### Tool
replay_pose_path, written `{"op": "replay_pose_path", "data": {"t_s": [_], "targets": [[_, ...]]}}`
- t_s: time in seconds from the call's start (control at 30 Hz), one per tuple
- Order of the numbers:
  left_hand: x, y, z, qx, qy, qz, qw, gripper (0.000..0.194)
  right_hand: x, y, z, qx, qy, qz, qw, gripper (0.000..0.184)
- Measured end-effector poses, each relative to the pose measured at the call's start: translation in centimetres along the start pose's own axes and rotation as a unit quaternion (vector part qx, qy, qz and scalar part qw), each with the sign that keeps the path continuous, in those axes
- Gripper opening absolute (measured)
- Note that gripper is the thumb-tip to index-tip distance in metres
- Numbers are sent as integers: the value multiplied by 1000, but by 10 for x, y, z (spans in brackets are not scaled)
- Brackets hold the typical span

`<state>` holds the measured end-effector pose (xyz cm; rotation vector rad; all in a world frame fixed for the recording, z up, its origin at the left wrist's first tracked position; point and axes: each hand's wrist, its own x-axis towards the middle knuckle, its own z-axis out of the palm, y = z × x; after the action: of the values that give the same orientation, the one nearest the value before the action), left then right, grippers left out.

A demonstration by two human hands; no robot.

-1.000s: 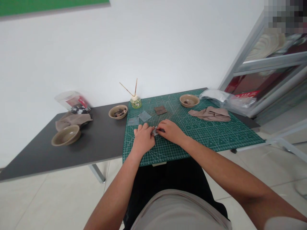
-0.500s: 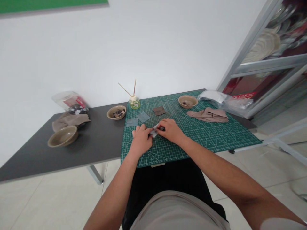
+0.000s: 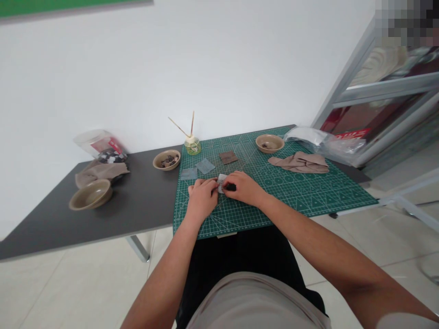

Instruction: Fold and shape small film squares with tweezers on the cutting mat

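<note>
A small light grey square piece (image 3: 222, 177) lies on the green cutting mat (image 3: 240, 214) between my hands. My left hand (image 3: 201, 196) grips its left side, thumb and fingertips at the edge. My right hand (image 3: 244, 186) is closed in a pinch over the piece's right side; what lies between its fingertips is too small to make out. Under the right palm is a dark patch, either an object or shadow. Just beyond the hands lie two pale blue-grey squares (image 3: 205, 166) and a brown square (image 3: 228, 157).
A bowl of small dark and tan bits (image 3: 157, 163) stands left of the mat, another bowl (image 3: 270, 151) at its back right. A brown cloth (image 3: 302, 163), plastic bag (image 3: 318, 140) and reed diffuser (image 3: 192, 147) lie around. Farther left are a tilted bowl (image 3: 89, 201), cloth and a bag.
The light grey piece has turned more upright between the fingers and shows more of its surface. Both hands stay in nearly the same place. The view has shifted slightly.
</note>
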<state>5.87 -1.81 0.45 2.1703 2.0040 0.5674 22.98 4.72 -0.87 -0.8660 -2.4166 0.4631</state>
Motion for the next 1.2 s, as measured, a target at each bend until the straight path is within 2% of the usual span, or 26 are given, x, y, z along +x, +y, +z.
{"op": "replay_pose_path", "data": {"t_s": [0.27, 0.47, 0.67, 0.87, 1.03, 1.2], "targets": [[1, -2, 3, -25, 6, 9, 1000, 20, 2, 1, 2, -18, 10, -13, 1000, 11], [2, -2, 2, -38, 11, -7, 999, 20, 1, 0, 2, 6, -15, -79, 997, 13], [0, 1, 0, -33, 6, -12, 999, 18, 1, 1, 2, -12, 8, -16, 1000, 12], [1, 1, 0, -29, 2, -16, 999, 20, 2, -1, 0, 17, -24, -70, 997, 14], [1, 2, -1, -25, -8, -23, 999, 21, 1, -1, 0, -5, 0, -21, 1000, 14], [1, 4, -3, -14, -18, -26, 999, 24, 4, 0, 0, 4, -26, -68, 997, 11]]}}
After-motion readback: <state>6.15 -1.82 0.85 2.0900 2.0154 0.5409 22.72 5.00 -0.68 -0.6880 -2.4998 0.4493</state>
